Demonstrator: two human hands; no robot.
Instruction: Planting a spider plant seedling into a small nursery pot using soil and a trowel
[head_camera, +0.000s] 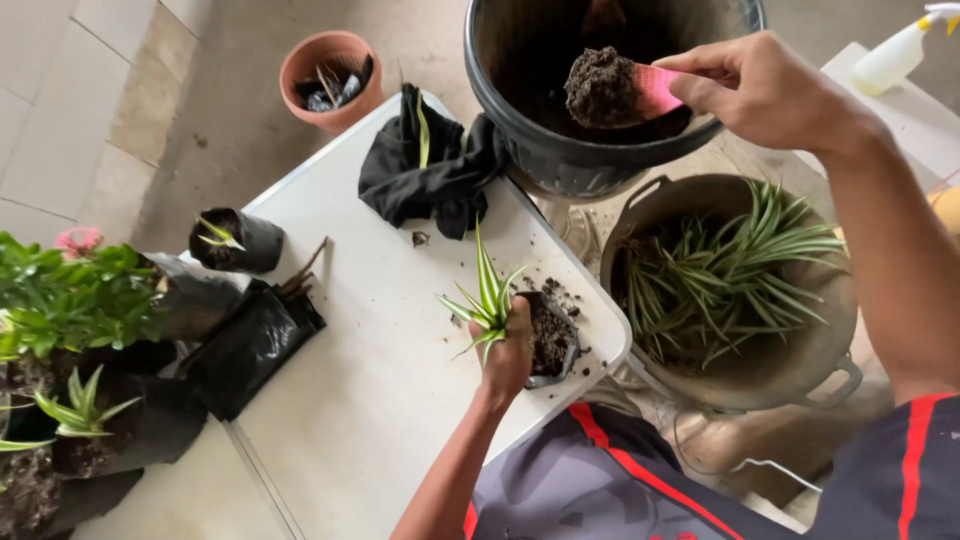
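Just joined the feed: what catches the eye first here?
The right hand lifts a pink scoop heaped with dark soil over the black bucket at top. At the white table edge, the left hand holds a striped seedling in a small black bag.

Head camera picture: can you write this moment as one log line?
left hand: holds striped plantlet in small black grow bag | right hand: holds pink scoop of soil over black pot | surface: white table
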